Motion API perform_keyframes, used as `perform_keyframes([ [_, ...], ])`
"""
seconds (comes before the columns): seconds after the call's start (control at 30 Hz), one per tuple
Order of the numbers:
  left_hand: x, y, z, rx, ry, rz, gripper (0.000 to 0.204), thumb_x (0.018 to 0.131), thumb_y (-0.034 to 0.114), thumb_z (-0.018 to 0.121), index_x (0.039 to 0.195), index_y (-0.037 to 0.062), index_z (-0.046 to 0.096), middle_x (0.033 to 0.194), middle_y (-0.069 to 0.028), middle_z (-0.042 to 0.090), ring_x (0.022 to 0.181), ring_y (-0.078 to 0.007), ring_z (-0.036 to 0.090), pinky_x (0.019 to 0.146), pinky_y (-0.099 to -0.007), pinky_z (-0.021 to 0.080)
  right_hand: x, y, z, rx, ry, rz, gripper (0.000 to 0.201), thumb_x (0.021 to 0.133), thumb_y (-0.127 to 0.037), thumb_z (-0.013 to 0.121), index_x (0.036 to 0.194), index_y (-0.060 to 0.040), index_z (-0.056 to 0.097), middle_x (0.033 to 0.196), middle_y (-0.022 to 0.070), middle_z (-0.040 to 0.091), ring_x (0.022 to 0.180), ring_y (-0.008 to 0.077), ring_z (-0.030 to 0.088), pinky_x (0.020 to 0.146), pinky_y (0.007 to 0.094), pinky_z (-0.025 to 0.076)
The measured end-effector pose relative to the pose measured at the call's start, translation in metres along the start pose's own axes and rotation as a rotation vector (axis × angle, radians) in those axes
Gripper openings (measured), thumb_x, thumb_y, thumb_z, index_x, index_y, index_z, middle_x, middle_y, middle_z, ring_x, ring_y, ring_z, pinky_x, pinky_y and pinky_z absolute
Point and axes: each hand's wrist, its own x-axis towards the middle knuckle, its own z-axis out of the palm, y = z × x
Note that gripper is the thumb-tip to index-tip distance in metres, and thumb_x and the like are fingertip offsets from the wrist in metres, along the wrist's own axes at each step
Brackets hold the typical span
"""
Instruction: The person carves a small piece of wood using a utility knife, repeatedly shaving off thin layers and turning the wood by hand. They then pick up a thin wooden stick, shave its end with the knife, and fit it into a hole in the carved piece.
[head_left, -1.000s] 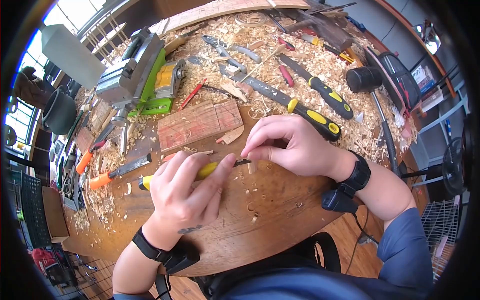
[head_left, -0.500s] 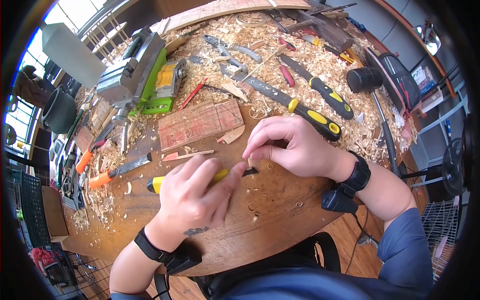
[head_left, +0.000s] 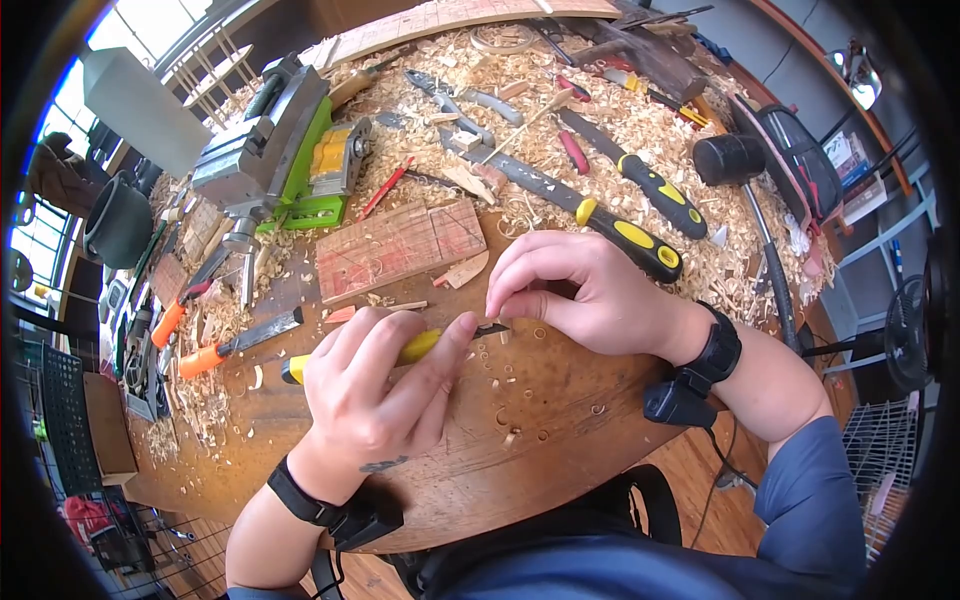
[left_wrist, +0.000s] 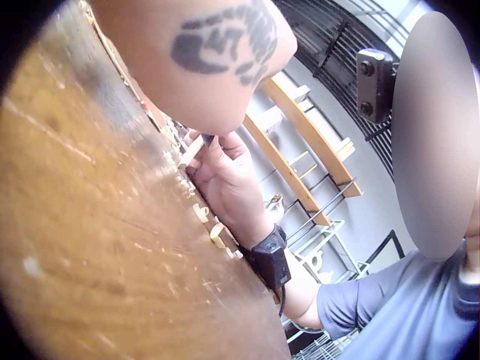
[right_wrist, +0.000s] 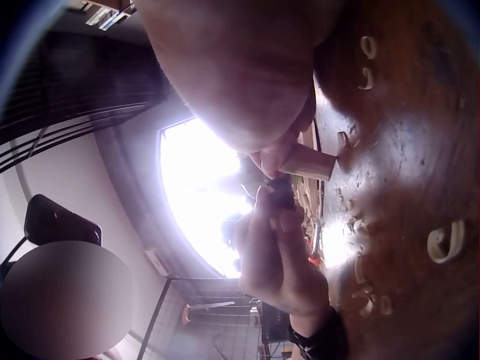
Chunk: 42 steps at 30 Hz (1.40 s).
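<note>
My left hand [head_left: 370, 385] grips a yellow utility knife [head_left: 420, 346], its black-and-yellow end sticking out on the left. The dark blade [head_left: 490, 329] points right, close to the fingertips of my right hand [head_left: 585, 295]. In the right wrist view, that hand pinches a small pale wood stick [right_wrist: 309, 162] whose squared end hangs just over the table. The left wrist view also shows the stick [left_wrist: 192, 152] beside the blade, with the left hand's heel covering most of the knife. Small curled shavings [head_left: 510, 437] lie on the table below both hands.
Beyond the hands lies a reddish marked board [head_left: 400, 250]. A green-based vise [head_left: 305, 205] stands back left, near orange-handled chisels [head_left: 205, 360]. Yellow-black handled saws [head_left: 640, 240] and a black mallet [head_left: 728, 158] rest among heaped shavings [head_left: 640, 130].
The left hand slid the knife rightward past the stick half a second ago, and has since drawn back left. My right hand has stayed nearly still with the stick.
</note>
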Motion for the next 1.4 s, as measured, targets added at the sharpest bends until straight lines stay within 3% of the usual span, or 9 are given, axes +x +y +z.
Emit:
perform_keyframes([
  [0.23,0.000,-0.001,0.002,0.028,0.008,0.015,0.051,0.065,0.006,0.079,0.116,0.0048,0.085,0.092,-0.0107,0.066,0.071,-0.0252,0.062,0.059,-0.0368,0.049,0.000,-0.001,-0.001,0.033,-0.008,0.038,0.012,0.096,0.004,0.076,0.104,-0.0045,0.079,0.106,0.0070,0.075,0.096,0.0201,0.072,0.084,0.0329,0.058],
  [0.3,0.002,0.000,0.003,0.076,-0.005,0.017,0.043,0.068,0.011,0.080,0.110,0.0101,0.087,0.089,-0.0048,0.060,0.070,-0.0186,0.058,0.054,-0.0323,0.046,0.000,0.000,-0.001,0.024,-0.009,0.035,0.012,0.096,0.004,0.077,0.104,-0.0046,0.079,0.106,0.0071,0.076,0.095,0.0201,0.072,0.084,0.0331,0.058],
  [0.47,0.000,0.002,0.012,0.045,-0.036,0.075,0.018,0.082,0.010,0.084,0.099,0.0104,0.086,0.079,-0.0016,0.050,0.065,-0.0172,0.054,0.049,-0.0329,0.041,0.000,-0.001,-0.001,0.011,-0.011,0.047,0.013,0.096,0.004,0.077,0.104,-0.0047,0.079,0.106,0.0069,0.076,0.095,0.0196,0.072,0.084,0.0329,0.057],
  [0.73,0.001,0.002,0.003,0.046,-0.013,0.033,0.034,0.073,0.010,0.082,0.107,0.0119,0.087,0.089,-0.0034,0.062,0.069,-0.0171,0.058,0.054,-0.0310,0.046,-0.002,-0.004,-0.003,0.015,-0.039,0.109,0.009,0.096,-0.001,0.080,0.104,-0.0056,0.079,0.108,0.0060,0.075,0.097,0.0181,0.070,0.083,0.0311,0.056],
  [0.93,0.001,0.001,0.002,0.111,0.032,0.054,0.051,0.066,0.012,0.078,0.116,0.0109,0.087,0.093,-0.0063,0.063,0.071,-0.0190,0.060,0.057,-0.0320,0.049,-0.002,-0.004,-0.004,-0.007,-0.045,0.097,0.009,0.097,-0.004,0.081,0.105,-0.0056,0.080,0.108,0.0058,0.075,0.097,0.0178,0.070,0.084,0.0315,0.055],
  [1.17,0.002,0.001,0.003,0.113,0.033,0.056,0.052,0.065,0.010,0.078,0.117,0.0106,0.087,0.093,-0.0059,0.063,0.071,-0.0186,0.060,0.057,-0.0317,0.049,-0.001,-0.001,-0.003,0.033,-0.026,0.069,0.008,0.096,-0.003,0.081,0.104,-0.0046,0.080,0.107,0.0061,0.075,0.098,0.0182,0.071,0.086,0.0321,0.056],
  [1.27,0.003,0.004,0.004,0.063,-0.001,0.029,0.043,0.071,0.009,0.080,0.112,0.0106,0.087,0.089,-0.0043,0.061,0.070,-0.0177,0.058,0.055,-0.0316,0.047,-0.002,-0.002,-0.002,0.037,-0.025,0.076,0.008,0.097,-0.002,0.080,0.104,-0.0044,0.080,0.106,0.0062,0.075,0.098,0.0180,0.071,0.086,0.0321,0.056],
  [1.33,0.001,0.005,0.006,0.042,-0.110,0.067,0.029,0.078,0.010,0.082,0.107,0.0105,0.087,0.085,-0.0029,0.057,0.069,-0.0170,0.057,0.052,-0.0318,0.045,-0.002,-0.002,-0.002,0.034,-0.024,0.074,0.008,0.097,-0.002,0.080,0.104,-0.0043,0.080,0.106,0.0063,0.075,0.098,0.0179,0.071,0.086,0.0321,0.056],
  [1.4,0.002,0.005,0.009,0.033,-0.065,0.077,0.020,0.083,0.011,0.084,0.102,0.0104,0.086,0.083,-0.0024,0.055,0.068,-0.0171,0.057,0.051,-0.0321,0.044,-0.002,-0.002,-0.002,0.048,-0.022,0.097,0.007,0.097,-0.003,0.080,0.104,-0.0045,0.080,0.106,0.0061,0.074,0.097,0.0179,0.070,0.085,0.0316,0.056],
])
